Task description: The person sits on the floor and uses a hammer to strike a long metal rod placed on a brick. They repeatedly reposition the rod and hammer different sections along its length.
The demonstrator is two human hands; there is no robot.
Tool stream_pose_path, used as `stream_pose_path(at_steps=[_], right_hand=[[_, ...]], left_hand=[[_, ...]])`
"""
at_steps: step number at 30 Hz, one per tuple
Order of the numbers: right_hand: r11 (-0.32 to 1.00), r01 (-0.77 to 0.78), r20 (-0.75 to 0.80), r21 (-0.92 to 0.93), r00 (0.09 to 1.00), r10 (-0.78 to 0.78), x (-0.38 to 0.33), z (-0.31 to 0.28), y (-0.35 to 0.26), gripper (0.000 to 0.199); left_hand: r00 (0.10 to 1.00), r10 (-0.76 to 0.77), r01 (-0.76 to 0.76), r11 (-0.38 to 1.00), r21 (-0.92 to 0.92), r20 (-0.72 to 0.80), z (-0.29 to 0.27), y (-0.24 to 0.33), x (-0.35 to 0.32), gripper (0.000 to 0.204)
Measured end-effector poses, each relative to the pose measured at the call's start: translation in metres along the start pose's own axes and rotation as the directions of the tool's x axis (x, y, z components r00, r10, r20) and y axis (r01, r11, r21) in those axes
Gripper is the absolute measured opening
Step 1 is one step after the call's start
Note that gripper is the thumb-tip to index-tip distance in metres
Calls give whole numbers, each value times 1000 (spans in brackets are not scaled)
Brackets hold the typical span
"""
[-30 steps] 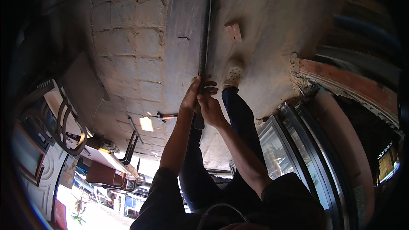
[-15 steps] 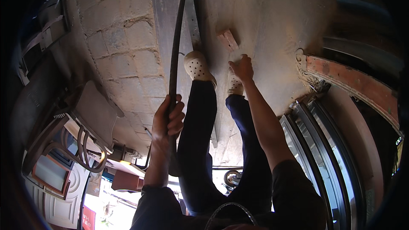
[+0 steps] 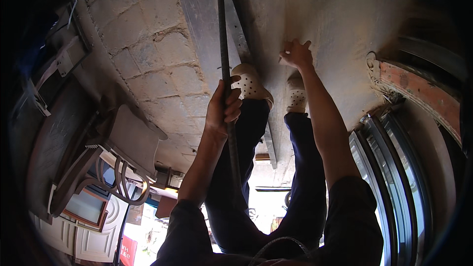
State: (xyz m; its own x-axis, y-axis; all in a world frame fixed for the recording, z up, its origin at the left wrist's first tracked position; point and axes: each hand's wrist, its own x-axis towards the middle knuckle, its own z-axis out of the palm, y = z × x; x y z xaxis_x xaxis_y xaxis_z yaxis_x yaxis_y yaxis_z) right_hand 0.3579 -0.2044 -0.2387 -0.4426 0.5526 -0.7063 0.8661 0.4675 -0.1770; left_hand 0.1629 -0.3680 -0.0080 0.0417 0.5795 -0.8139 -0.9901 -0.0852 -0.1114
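Observation:
My left hand (image 3: pixel 224 103) is wrapped around a long dark metal bar (image 3: pixel 223 29) with a ribbed surface. The bar stands steeply, its upper part running over the plank on the floor and its lower end passing in front of my left leg. Out past my right shoe (image 3: pixel 296 96), my right hand (image 3: pixel 297 54) is low over the floor, fingers bent and closed around a small reddish block. The hand hides nearly all of the block; just a sliver shows beside the thumb. My left shoe (image 3: pixel 251 86), pale with holes, is partly behind the left hand's fingers.
A long grey plank (image 3: pixel 197 24) lies along the floor beside cracked paving (image 3: pixel 148 54). At the left are a chair (image 3: pixel 133 143) and white panelled doors (image 3: pixel 101 231). A reddish beam (image 3: pixel 419 88) and dark-framed glass panels (image 3: pixel 394 167) line the right side.
The view has shifted, so the scene sits farther right. My right hand has moved forward onto the reddish block, which lay uncovered before. My left hand keeps hold of the bar.

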Motion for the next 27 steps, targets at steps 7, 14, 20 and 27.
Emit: stream_pose_path(at_steps=[7, 14, 20, 27], right_hand=[[283, -531, 472, 799, 845, 251, -21, -61, -50, 68], [-165, -497, 519, 852, 842, 146, 36, -53, -136, 74], [-508, -383, 477, 771, 876, 64, 16, -17, -180, 58], [-444, -115, 150, 888, 988, 45, 86, -41, -226, 54]], left_hand=[[980, 106, -77, 982, 170, -169, 47, 31, -31, 28], [969, 93, -26, 959, 281, -228, 68, 18, -42, 24], [972, 99, -61, 982, 178, -213, 62, 17, -46, 25], [972, 114, -95, 990, 104, -203, 79, 13, -40, 29]])
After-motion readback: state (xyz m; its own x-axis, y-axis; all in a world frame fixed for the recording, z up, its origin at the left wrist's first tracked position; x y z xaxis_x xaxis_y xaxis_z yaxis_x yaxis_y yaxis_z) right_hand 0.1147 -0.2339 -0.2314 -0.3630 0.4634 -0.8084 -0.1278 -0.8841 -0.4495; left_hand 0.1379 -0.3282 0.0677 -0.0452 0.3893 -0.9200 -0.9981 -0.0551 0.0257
